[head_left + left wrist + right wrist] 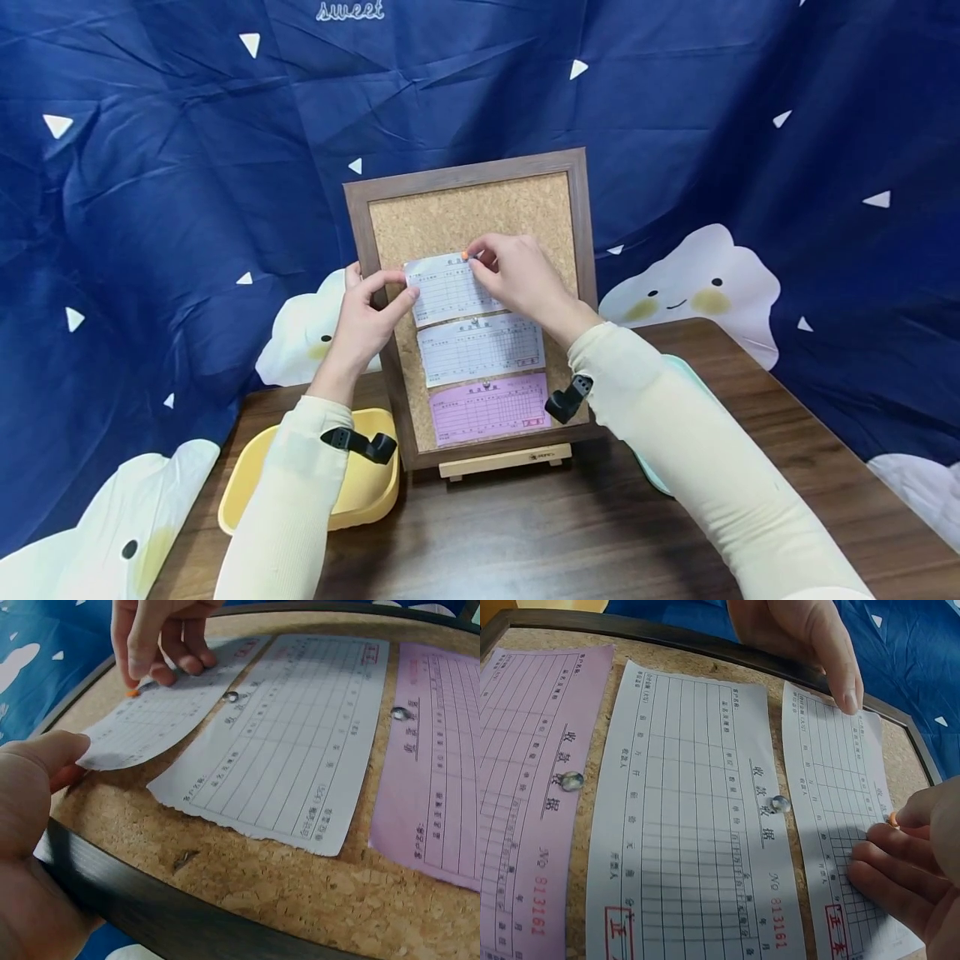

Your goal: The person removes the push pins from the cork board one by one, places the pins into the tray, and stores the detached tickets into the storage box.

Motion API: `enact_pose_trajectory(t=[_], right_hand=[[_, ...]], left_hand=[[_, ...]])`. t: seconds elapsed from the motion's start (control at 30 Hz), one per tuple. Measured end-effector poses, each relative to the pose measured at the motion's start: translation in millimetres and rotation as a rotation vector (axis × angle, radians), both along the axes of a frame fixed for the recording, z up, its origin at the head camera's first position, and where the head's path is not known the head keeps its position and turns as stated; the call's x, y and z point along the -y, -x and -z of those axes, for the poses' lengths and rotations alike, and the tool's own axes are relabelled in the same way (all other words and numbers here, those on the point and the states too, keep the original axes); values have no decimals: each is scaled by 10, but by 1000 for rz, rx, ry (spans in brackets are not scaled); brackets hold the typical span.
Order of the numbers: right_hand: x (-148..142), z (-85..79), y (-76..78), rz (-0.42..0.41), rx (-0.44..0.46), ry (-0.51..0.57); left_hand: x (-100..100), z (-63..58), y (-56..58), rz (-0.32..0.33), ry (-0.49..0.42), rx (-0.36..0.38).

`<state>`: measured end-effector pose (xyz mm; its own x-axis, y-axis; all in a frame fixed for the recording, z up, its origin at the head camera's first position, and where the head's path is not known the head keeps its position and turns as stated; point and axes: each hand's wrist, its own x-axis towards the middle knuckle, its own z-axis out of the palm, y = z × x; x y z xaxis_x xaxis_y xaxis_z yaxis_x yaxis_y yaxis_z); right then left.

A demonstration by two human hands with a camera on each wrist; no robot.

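On the bench (465, 542), a sleeve (675, 433) hides most of a teal tray (681, 366); the stand (506, 462) bears a dark logo too small to read. On the cork board (468, 212), the purple slip (487, 408) and white middle slip (480, 350) show red "No 813161", clear pins (571, 781) partly covering their headings. Above, the left hand (367, 312) pinches the top slip (446, 292); the right hand (521, 271), clamped on an orange pin (465, 255), covers its right part. The blue cloth (465, 100) behind reads "sweet".

A blue cloud-print curtain (465, 83) hangs behind a brown table (480, 542).

Slips (483, 350) on corkbd (465, 212), tub (375, 508) L, tray (651, 476) R
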<state>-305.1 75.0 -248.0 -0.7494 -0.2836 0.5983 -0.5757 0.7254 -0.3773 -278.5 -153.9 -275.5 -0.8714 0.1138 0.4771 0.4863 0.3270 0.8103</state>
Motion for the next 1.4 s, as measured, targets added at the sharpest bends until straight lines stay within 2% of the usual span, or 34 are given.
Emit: enact_pose_trajectory(t=[0.27,0.5,0.6,0.83,1.0,1.4], right_hand=[[38,37,39,26,29,90],[56,33,55,36,25,132],[64,22,60,56,19,126],[93,6,76,94,9,100],[150,16,88,121,-22,54],[228,27,89,162,-18,54]], left_hand=[[-58,18,10,-31,-5,1],[-34,198,266,-73,27,-30],[-33,211,308,-88,38,-46],[-37,198,319,-107,45,-82],[-7,205,298,-125,52,-80],[29,247,291,-118,58,-77]])
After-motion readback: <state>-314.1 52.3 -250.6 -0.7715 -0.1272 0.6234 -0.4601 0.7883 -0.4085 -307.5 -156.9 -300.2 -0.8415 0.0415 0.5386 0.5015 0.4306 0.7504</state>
